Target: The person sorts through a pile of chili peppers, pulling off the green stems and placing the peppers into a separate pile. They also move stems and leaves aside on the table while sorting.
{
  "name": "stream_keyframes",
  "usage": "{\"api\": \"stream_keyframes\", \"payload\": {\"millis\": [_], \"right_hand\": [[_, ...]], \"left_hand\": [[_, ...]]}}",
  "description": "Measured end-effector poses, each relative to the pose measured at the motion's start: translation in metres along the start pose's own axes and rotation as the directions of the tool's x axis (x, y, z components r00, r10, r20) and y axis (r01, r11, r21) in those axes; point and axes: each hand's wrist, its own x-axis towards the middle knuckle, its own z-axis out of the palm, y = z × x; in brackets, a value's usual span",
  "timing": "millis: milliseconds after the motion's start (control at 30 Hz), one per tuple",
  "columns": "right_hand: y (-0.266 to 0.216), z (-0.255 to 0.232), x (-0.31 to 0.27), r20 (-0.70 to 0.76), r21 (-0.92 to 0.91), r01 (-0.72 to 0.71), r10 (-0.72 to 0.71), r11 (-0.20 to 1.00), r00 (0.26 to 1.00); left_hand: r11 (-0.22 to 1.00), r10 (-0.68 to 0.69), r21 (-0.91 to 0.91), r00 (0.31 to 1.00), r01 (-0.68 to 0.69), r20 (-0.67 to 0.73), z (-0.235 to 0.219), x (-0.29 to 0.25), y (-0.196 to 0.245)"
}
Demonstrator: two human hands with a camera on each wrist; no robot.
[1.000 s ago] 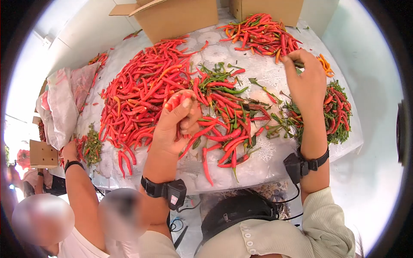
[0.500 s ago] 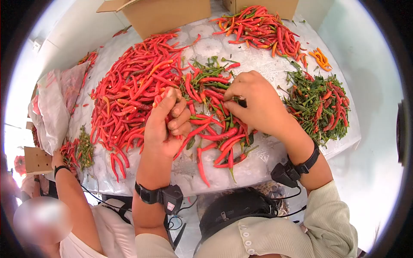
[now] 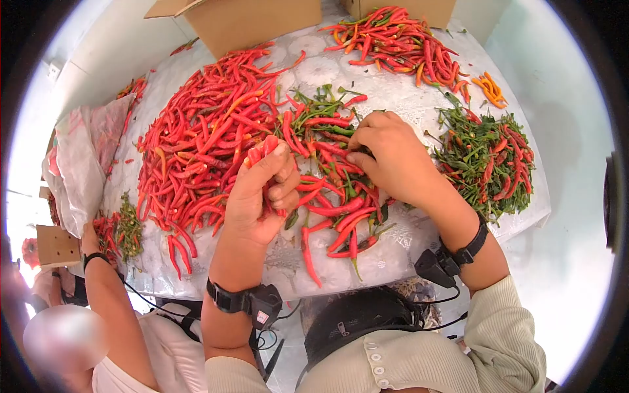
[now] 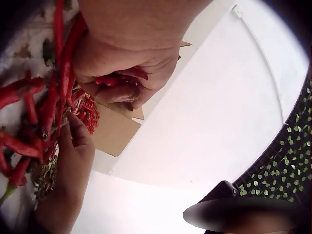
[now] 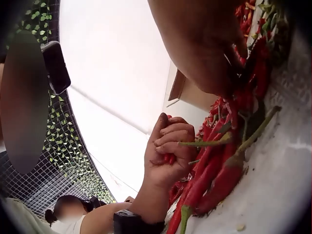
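My left hand point(image 3: 262, 190) grips several red chili peppers point(image 5: 169, 158) in its curled fingers, their ends poking out above the thumb. Bent over the middle heap, my right hand point(image 3: 400, 157) has its fingertips down among chili peppers point(image 3: 344, 209) that carry green stems. Those fingertips are largely hidden, and I cannot tell whether they pinch a pepper. In the left wrist view, the right hand point(image 4: 73, 165) reaches up to the peppers with thumb and fingers close together. Left of the left hand spreads a large pile of red chili peppers point(image 3: 203, 137).
On the right lies a heap of green stems mixed with peppers point(image 3: 488, 160). Behind it are orange peppers point(image 3: 489, 90) and another red pile point(image 3: 400, 49). Cardboard boxes point(image 3: 255, 26) stand at the back. Another person's arm point(image 3: 114, 308) reaches in at left, near a white sack point(image 3: 78, 157).
My right hand has left the far-right pile and come left and nearer, down to the middle heap. The left hand keeps its peppers and has shifted only slightly.
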Motion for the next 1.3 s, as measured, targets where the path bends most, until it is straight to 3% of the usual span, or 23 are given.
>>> {"api": "stream_keyframes", "payload": {"millis": [167, 367, 500, 567, 633, 667, 767, 967, 1067, 1167, 1300], "right_hand": [[-0.007, -0.005, -0.002, 0.002, 0.090, 0.012, -0.012, 0.996, 1.000], [-0.012, -0.005, 0.004, -0.340, 0.273, 0.271, -0.171, 0.923, 0.925], [-0.018, -0.012, 0.003, -0.222, 0.417, 0.356, -0.286, 0.836, 0.932], [-0.017, -0.011, 0.002, -0.194, 0.447, 0.382, -0.329, 0.809, 0.924], [-0.018, -0.013, 0.001, -0.179, 0.539, 0.329, -0.276, 0.775, 0.944], [-0.019, -0.015, 0.000, -0.171, 0.581, 0.303, -0.250, 0.755, 0.953], [-0.025, -0.018, -0.004, -0.034, 0.824, 0.017, 0.019, 0.566, 0.999], [-0.022, -0.010, -0.001, 0.017, 0.900, -0.045, 0.068, 0.434, 0.998], [-0.024, -0.011, -0.002, -0.051, 0.830, 0.054, -0.020, 0.556, 0.998], [-0.023, -0.009, 0.000, 0.015, 0.813, -0.071, 0.102, 0.578, 0.995], [-0.012, -0.007, 0.002, -0.060, 0.435, -0.156, 0.201, 0.887, 0.978]], "left_hand": [[1.000, -0.012, -0.016, 1.000, 0.012, 0.006, -0.002, 0.002, 0.000], [0.997, 0.045, 0.072, 0.998, -0.042, -0.044, -0.001, 0.002, 0.000], [0.962, 0.045, 0.274, 0.994, -0.016, -0.099, 0.008, -0.001, -0.004], [0.941, -0.026, 0.336, 0.999, 0.039, -0.041, 0.011, -0.003, -0.004], [0.942, -0.111, 0.323, 0.993, 0.092, 0.039, 0.010, -0.005, -0.002], [0.937, -0.081, 0.342, 0.997, 0.071, 0.017, 0.013, -0.006, -0.003], [0.928, -0.011, 0.373, 1.000, 0.021, -0.028, 0.021, -0.008, -0.008], [0.950, -0.010, 0.312, 1.000, 0.013, -0.009, 0.019, -0.010, -0.004], [0.961, -0.067, 0.270, 0.997, 0.056, 0.030, 0.020, -0.011, -0.001], [0.977, -0.074, 0.204, 0.995, 0.058, 0.071, 0.007, -0.009, 0.001], [1.000, -0.018, -0.005, 0.995, 0.019, 0.095, 0.001, -0.005, 0.007]]}}
